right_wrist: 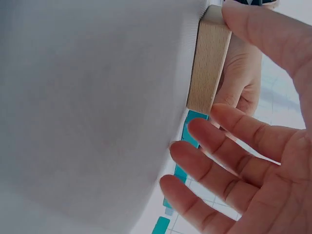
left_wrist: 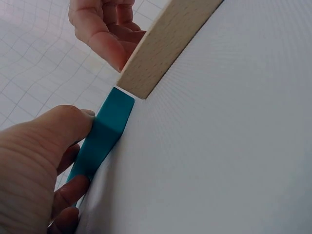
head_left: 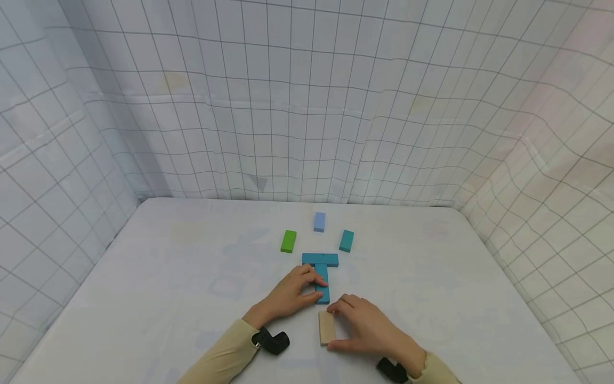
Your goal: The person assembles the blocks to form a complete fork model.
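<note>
In the head view, my left hand (head_left: 293, 292) holds a blue block (head_left: 322, 293) that lies lengthwise, its far end against a crosswise blue block (head_left: 320, 260). The left wrist view has the thumb on one side of the held block (left_wrist: 105, 131) and fingertips at its lower edge. A plain wooden block (head_left: 326, 328) lies just nearer, in line with the blue one, a small gap between them. My right hand (head_left: 366, 328) pinches it end to end, thumb at the near end and index finger at the far end, other fingers spread in the right wrist view.
Beyond the crosswise block lie a green block (head_left: 288, 241), a light blue block (head_left: 319, 222) and a teal block (head_left: 346, 241), apart from one another. A white cloth covers the table (head_left: 201, 277). Grid-patterned curtains (head_left: 297, 106) hang behind and at both sides.
</note>
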`<action>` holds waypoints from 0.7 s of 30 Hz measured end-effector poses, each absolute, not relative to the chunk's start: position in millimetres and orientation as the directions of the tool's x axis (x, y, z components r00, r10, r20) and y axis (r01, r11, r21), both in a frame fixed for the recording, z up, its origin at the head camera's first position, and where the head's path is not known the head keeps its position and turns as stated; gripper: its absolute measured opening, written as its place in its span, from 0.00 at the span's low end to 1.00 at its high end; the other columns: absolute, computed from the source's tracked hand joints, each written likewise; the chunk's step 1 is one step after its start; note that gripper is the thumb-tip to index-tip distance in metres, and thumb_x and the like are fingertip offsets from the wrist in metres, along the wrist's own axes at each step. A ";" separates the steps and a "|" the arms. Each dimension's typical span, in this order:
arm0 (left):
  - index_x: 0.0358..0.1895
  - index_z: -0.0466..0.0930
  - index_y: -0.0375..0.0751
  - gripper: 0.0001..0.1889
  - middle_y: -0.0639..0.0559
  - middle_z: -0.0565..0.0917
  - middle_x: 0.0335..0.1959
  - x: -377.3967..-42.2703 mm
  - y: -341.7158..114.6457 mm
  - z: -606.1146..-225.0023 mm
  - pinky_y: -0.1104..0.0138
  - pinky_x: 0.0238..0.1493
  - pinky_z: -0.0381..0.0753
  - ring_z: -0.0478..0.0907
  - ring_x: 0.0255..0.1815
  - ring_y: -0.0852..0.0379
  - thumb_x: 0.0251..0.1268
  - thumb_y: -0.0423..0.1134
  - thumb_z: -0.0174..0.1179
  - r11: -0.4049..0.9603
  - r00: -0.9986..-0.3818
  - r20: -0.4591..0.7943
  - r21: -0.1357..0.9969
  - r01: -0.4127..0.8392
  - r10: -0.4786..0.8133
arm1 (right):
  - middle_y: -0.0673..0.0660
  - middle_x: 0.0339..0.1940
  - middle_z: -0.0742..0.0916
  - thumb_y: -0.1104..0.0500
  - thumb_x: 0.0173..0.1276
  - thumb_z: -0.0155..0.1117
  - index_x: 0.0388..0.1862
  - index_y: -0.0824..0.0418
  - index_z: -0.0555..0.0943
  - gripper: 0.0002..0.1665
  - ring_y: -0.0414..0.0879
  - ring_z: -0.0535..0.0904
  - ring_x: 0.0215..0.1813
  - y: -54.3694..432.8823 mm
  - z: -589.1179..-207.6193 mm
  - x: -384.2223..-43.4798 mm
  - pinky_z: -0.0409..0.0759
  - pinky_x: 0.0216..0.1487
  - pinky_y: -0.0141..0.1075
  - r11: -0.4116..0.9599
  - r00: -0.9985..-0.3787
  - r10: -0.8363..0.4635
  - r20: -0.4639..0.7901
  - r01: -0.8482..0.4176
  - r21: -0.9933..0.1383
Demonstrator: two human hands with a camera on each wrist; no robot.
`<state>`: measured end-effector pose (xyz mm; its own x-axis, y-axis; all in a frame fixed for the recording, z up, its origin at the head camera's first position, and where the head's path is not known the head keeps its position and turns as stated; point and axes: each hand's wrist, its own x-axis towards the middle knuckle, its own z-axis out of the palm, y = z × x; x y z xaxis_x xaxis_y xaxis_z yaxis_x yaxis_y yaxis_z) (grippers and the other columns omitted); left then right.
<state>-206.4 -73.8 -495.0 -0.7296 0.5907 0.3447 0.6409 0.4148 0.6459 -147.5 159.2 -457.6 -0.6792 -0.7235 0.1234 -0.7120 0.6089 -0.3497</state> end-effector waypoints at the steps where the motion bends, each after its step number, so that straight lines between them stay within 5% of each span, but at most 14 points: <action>1: 0.47 0.82 0.51 0.10 0.61 0.72 0.42 -206.0 -73.7 -494.9 0.66 0.50 0.70 0.69 0.46 0.64 0.65 0.44 0.62 0.414 -0.730 0.345 0.647 0.640 0.590 | 0.44 0.43 0.78 0.31 0.57 0.62 0.51 0.53 0.77 0.33 0.36 0.74 0.43 160.1 -457.5 -146.2 0.76 0.46 0.36 0.602 -0.676 -0.725 0.132 -0.715 -0.356; 13: 0.47 0.81 0.51 0.10 0.59 0.73 0.42 -206.3 -74.0 -494.6 0.65 0.49 0.70 0.69 0.46 0.62 0.65 0.44 0.62 0.424 -0.734 0.337 0.643 0.637 0.590 | 0.47 0.46 0.83 0.43 0.59 0.70 0.45 0.55 0.84 0.22 0.40 0.78 0.47 165.3 -457.2 -133.8 0.77 0.45 0.38 0.534 -0.566 -0.777 0.277 -0.825 -0.186; 21: 0.47 0.82 0.50 0.10 0.58 0.73 0.42 -207.2 -74.1 -495.0 0.65 0.48 0.70 0.69 0.45 0.62 0.65 0.44 0.62 0.415 -0.724 0.357 0.635 0.651 0.590 | 0.49 0.47 0.83 0.45 0.60 0.69 0.46 0.56 0.84 0.21 0.42 0.79 0.47 161.6 -456.6 -136.4 0.77 0.45 0.40 0.566 -0.584 -0.772 0.252 -0.811 -0.145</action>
